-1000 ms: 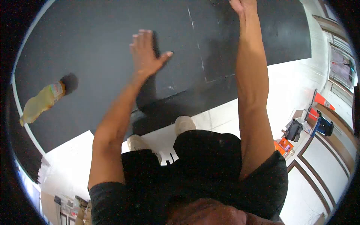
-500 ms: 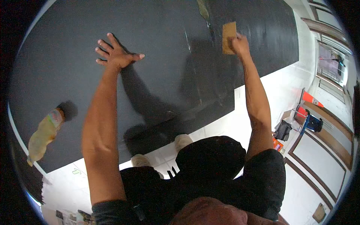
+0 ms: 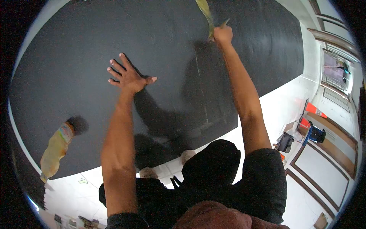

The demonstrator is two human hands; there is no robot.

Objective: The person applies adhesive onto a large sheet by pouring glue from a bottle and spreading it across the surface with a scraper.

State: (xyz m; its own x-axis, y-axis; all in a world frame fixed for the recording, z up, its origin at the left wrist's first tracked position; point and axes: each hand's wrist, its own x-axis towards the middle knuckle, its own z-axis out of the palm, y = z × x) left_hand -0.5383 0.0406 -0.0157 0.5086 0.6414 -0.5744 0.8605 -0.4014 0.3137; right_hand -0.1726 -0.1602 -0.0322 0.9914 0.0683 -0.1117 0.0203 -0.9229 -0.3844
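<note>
My left hand (image 3: 129, 77) lies flat with fingers spread on a large black sheet (image 3: 76, 68), holding nothing. Farther out and to the right, my right hand (image 3: 223, 36) grips a flat yellow-brown spreader (image 3: 225, 23), now seen nearly edge-on. The spreader is beside a long streak of yellowish, glue-like liquid (image 3: 205, 13) on the sheet; whether they touch is hard to make out. At the lower left, a translucent bottle (image 3: 55, 154) with yellowish contents and a narrow tip is on the sheet.
The sheet's near edge borders a white floor (image 3: 249, 133) by my feet. On the right are an orange cone (image 3: 315, 110), a blue-and-black item (image 3: 316, 134), a dark bag (image 3: 285, 142) and framed wall panels (image 3: 320, 171). Thin whitish streaks mark the sheet.
My right hand has moved left with the spreader, close to the yellowish streak, and the spreader has turned from broadside to edge-on. My left hand remains flat; the whole view has shifted slightly.
</note>
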